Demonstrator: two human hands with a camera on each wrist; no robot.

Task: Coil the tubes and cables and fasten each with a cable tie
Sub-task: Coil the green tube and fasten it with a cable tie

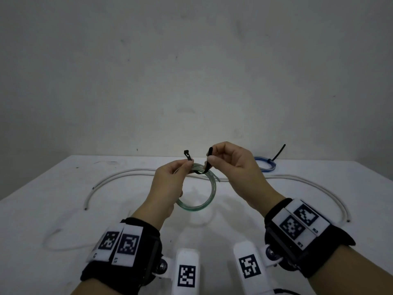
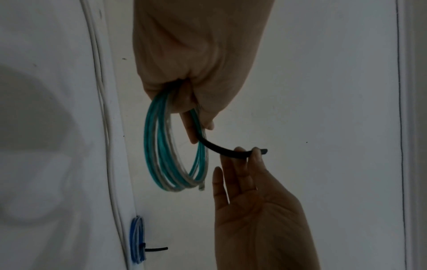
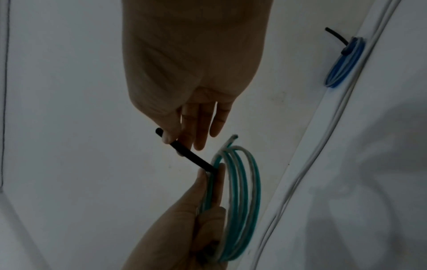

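A coil of green and clear tube (image 1: 209,194) hangs in the air over the white table (image 1: 63,209). My left hand (image 1: 188,163) grips the coil at its top and pinches the head end of a black cable tie (image 1: 201,172). The tie runs under the coil's strands. My right hand (image 1: 209,161) pinches the tie's tail end, pointing up. In the left wrist view my left hand (image 2: 198,127) holds the coil (image 2: 175,146) with the tie (image 2: 228,149) bending off to the right hand (image 2: 254,201). In the right wrist view my right hand (image 3: 177,140) pinches the tie (image 3: 191,157) beside the coil (image 3: 238,201).
A blue coil (image 1: 264,165) bound with a black tie lies at the back right of the table. Long white tubes (image 1: 127,173) lie uncoiled in arcs across the table behind my hands. A thin clear tube (image 1: 55,245) loops at the front left.
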